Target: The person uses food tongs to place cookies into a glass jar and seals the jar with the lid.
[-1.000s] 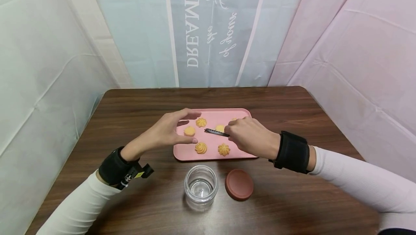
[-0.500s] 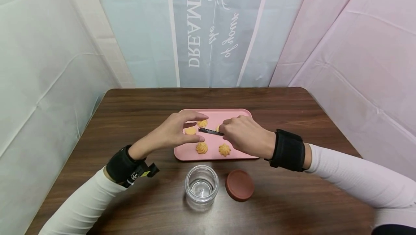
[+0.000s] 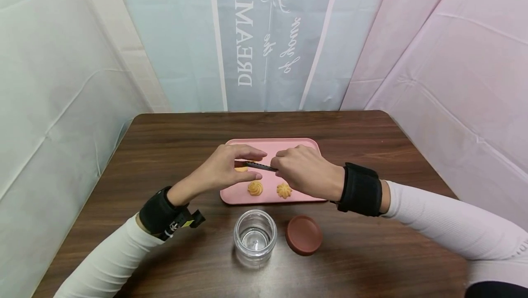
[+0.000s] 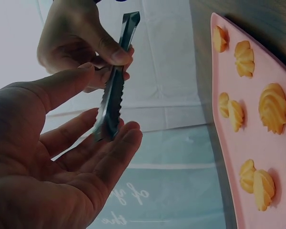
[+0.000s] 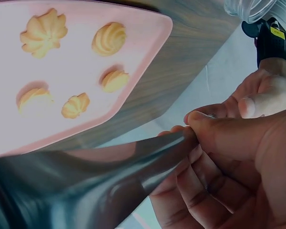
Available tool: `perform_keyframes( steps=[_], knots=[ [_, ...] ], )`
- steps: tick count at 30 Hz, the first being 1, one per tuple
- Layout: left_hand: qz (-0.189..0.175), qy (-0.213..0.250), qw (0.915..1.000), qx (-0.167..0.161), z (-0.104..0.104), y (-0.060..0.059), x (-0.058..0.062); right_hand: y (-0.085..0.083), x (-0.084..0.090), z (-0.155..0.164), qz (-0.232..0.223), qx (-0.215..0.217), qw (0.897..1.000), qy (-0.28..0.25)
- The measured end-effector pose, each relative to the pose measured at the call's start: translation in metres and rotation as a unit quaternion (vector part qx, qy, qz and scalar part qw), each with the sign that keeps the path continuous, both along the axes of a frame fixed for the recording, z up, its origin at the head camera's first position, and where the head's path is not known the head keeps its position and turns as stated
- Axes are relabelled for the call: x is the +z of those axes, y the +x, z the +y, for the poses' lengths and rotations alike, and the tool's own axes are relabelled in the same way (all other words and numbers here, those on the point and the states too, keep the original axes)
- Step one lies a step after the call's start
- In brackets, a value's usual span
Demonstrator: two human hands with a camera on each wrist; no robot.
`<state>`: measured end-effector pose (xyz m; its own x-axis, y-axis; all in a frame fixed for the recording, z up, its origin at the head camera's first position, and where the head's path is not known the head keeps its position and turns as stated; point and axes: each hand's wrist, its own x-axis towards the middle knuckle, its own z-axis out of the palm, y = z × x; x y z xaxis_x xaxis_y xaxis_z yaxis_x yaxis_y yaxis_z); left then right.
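Note:
My right hand pinches a pair of dark metal serrated tongs between thumb and fingers above the pink tray. The tongs point left, closed to a narrow shape. My left hand is spread in a C, thumb and fingers apart, around the free end of the tongs; in the left wrist view the fingers lie close behind that tip. Below the hands are piped butter cookies, among them a swirled one and a star-shaped one. Both hands hide other cookies in the head view.
A clear glass jar, uncovered, stands in front of the tray on the dark wooden table. Right of it lies a round reddish-brown lid. Fabric hangs behind and on both sides of the table.
My right hand has moved left with the tongs. My left hand has shifted right, so the tip now lies between its thumb and fingers. Tray, jar and lid have stayed put.

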<state>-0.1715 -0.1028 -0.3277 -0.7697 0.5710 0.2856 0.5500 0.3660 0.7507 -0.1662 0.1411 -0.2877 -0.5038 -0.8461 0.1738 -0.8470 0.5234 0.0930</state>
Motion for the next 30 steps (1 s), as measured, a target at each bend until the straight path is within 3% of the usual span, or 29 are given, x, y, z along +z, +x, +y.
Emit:
perform_keyframes(
  steps=[9, 20, 30],
  knots=[
    [-0.002, 0.033, 0.9995, 0.001, 0.0006, 0.0019, -0.0008, 0.0012, 0.0033, -0.0007, 0.010, -0.005, 1.000, -0.013],
    [0.042, 0.009, 0.9989, 0.019, -0.0003, 0.0024, -0.0002, 0.0025, 0.0032, -0.0025, 0.005, -0.005, 1.000, -0.018],
    [0.014, 0.042, 0.9987, 0.023, -0.0023, 0.0041, -0.0029, 0.0032, 0.0035, -0.0035, -0.009, 0.008, 1.000, -0.027]
  ],
)
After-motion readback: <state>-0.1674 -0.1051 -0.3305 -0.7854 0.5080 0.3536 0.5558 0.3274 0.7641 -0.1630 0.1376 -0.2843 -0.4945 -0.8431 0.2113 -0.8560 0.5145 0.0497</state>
